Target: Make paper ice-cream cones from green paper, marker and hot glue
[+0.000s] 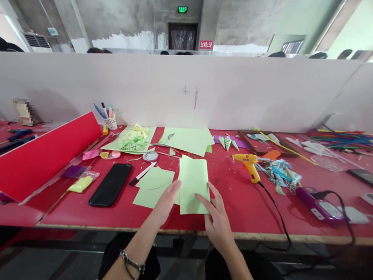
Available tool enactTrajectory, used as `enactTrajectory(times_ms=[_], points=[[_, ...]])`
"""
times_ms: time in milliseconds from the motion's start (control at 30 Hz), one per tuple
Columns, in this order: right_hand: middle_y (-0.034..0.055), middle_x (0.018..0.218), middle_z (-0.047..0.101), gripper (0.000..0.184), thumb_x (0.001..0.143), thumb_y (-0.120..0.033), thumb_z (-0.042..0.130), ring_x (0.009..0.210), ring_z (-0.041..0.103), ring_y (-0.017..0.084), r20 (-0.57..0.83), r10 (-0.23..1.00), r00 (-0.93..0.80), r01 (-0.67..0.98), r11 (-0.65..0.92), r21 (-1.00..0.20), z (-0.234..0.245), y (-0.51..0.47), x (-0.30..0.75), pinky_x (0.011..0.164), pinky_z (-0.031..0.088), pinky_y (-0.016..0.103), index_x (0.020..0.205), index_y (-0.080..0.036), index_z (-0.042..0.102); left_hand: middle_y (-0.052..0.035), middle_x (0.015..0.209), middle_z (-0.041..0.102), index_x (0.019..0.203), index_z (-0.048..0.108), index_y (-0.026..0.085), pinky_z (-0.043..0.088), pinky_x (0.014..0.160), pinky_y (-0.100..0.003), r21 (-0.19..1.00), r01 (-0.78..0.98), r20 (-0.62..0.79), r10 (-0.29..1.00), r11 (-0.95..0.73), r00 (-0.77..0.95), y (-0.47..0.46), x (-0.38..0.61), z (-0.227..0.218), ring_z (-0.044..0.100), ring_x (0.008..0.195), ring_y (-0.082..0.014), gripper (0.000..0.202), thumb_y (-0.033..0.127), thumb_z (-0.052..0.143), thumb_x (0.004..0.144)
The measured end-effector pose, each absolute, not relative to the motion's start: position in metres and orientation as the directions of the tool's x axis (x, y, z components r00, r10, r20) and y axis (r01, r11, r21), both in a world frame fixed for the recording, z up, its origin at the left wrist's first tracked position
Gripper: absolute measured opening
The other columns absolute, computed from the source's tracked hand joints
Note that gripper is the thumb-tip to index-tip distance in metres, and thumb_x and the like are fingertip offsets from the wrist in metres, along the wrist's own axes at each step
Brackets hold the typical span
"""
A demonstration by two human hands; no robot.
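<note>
A light green sheet of paper [193,182] lies flat on the red table [252,212] near its front edge. My left hand [167,200] rests on the sheet's left edge with fingers stretched out. My right hand [217,215] lies at the sheet's lower right corner, fingers spread, index fingertip pressing the paper. More green paper pieces [151,187] lie under and to the left of the sheet. Neither hand grips anything.
A black phone [110,184] and a marker [142,173] lie to the left. A yellow glue gun [250,162] with a black cord sits to the right. A red board [36,154] leans at the left. More green sheets [188,139] and a white partition [191,87] stand behind.
</note>
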State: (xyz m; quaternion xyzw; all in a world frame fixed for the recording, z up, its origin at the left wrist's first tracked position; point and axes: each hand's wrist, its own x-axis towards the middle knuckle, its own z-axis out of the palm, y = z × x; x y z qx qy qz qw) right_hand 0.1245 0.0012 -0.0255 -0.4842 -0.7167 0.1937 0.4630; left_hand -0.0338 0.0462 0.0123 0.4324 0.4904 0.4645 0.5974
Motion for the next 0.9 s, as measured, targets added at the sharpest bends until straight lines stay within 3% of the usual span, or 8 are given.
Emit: enactTrajectory(times_ms=[100, 200, 267, 333, 433, 533, 667, 900], points=[[0.0026, 0.142, 0.015, 0.048, 0.075, -0.012, 0.043, 0.126, 0.027, 0.024, 0.389, 0.898, -0.208, 0.501, 0.439, -0.746, -0.022, -0.003, 0.128, 0.098, 0.035, 0.040, 0.119, -0.030, 0.048, -0.0065, 0.091, 0.066, 0.095, 0.061, 0.016, 0.044, 0.079, -0.029, 0.997, 0.005, -0.072, 0.991, 0.072, 0.117, 0.044, -0.038, 0.011, 0.057, 0.093, -0.0220, 0.037, 0.045, 0.054, 0.073], [0.0062, 0.142, 0.014, 0.063, 0.071, -0.030, 0.057, 0.128, 0.021, 0.027, 0.350, 0.909, -0.225, 0.349, 0.411, -0.842, -0.015, -0.002, 0.131, 0.101, 0.029, 0.042, 0.129, -0.028, 0.034, -0.0044, 0.075, 0.064, 0.084, 0.061, 0.013, 0.045, 0.067, -0.028, 0.997, 0.079, -0.013, 0.989, 0.001, 0.150, 0.043, -0.041, 0.010, 0.058, 0.074, -0.0188, 0.035, 0.045, 0.051, 0.075], [0.0087, 0.139, 0.022, 0.071, 0.072, -0.037, 0.057, 0.126, 0.027, 0.024, 0.330, 0.935, -0.132, 0.153, 0.348, -0.925, -0.010, 0.005, 0.132, 0.099, 0.032, 0.041, 0.133, -0.027, 0.022, -0.0055, 0.082, 0.063, 0.084, 0.062, 0.013, 0.044, 0.072, -0.028, 0.997, 0.060, 0.033, 0.988, -0.043, 0.153, 0.043, -0.042, 0.009, 0.056, 0.081, -0.0190, 0.033, 0.043, 0.051, 0.076], [0.0092, 0.131, 0.038, 0.068, 0.075, -0.039, 0.054, 0.117, 0.042, 0.021, 0.251, 0.968, -0.028, -0.049, 0.250, -0.967, -0.005, 0.016, 0.132, 0.093, 0.038, 0.038, 0.132, -0.028, 0.020, -0.0067, 0.093, 0.061, 0.086, 0.063, 0.014, 0.041, 0.081, -0.028, 0.991, 0.043, 0.115, 0.976, -0.125, 0.185, 0.044, -0.043, 0.008, 0.053, 0.092, -0.0194, 0.029, 0.039, 0.050, 0.077], [0.0065, 0.108, 0.059, 0.052, 0.071, -0.038, 0.060, 0.098, 0.055, 0.019, 0.137, 0.991, -0.002, -0.209, 0.134, -0.969, 0.004, 0.032, 0.127, 0.084, 0.044, 0.034, 0.118, -0.024, 0.042, -0.0061, 0.091, 0.057, 0.081, 0.063, 0.015, 0.040, 0.080, -0.027, 0.972, 0.100, 0.185, 0.955, -0.213, 0.230, 0.044, -0.044, 0.006, 0.051, 0.088, -0.0168, 0.027, 0.036, 0.046, 0.080], [0.0051, 0.094, 0.066, 0.034, 0.067, -0.037, 0.064, 0.088, 0.059, 0.020, 0.099, 0.995, 0.024, -0.221, 0.102, -0.970, 0.010, 0.041, 0.122, 0.079, 0.046, 0.031, 0.095, -0.019, 0.058, -0.0018, 0.074, 0.050, 0.071, 0.059, 0.015, 0.039, 0.064, -0.023, 0.942, 0.235, 0.198, 0.963, -0.239, 0.185, 0.044, -0.046, 0.005, 0.047, 0.068, -0.0121, 0.026, 0.036, 0.047, 0.079], [0.0048, 0.092, 0.067, 0.031, 0.069, -0.038, 0.062, 0.083, 0.060, 0.020, 0.081, 0.994, 0.074, -0.176, 0.093, -0.980, 0.011, 0.040, 0.119, 0.072, 0.047, 0.029, 0.093, -0.018, 0.061, 0.0022, 0.066, 0.041, 0.072, 0.055, 0.015, 0.034, 0.056, -0.021, 0.925, 0.278, 0.240, 0.966, -0.259, 0.100, 0.043, -0.049, 0.007, 0.040, 0.058, -0.0094, 0.025, 0.038, 0.048, 0.079], [0.0040, 0.091, 0.068, 0.032, 0.069, -0.041, 0.061, 0.077, 0.062, 0.019, 0.015, 0.993, 0.115, -0.257, 0.045, -0.965, 0.008, 0.035, 0.120, 0.068, 0.048, 0.028, 0.092, -0.019, 0.063, -0.0012, 0.071, 0.052, 0.077, 0.059, 0.015, 0.038, 0.055, -0.020, 0.878, 0.354, 0.297, 0.947, -0.322, 0.125, 0.039, -0.057, 0.022, 0.049, 0.062, -0.0106, 0.032, 0.041, 0.040, 0.082]])
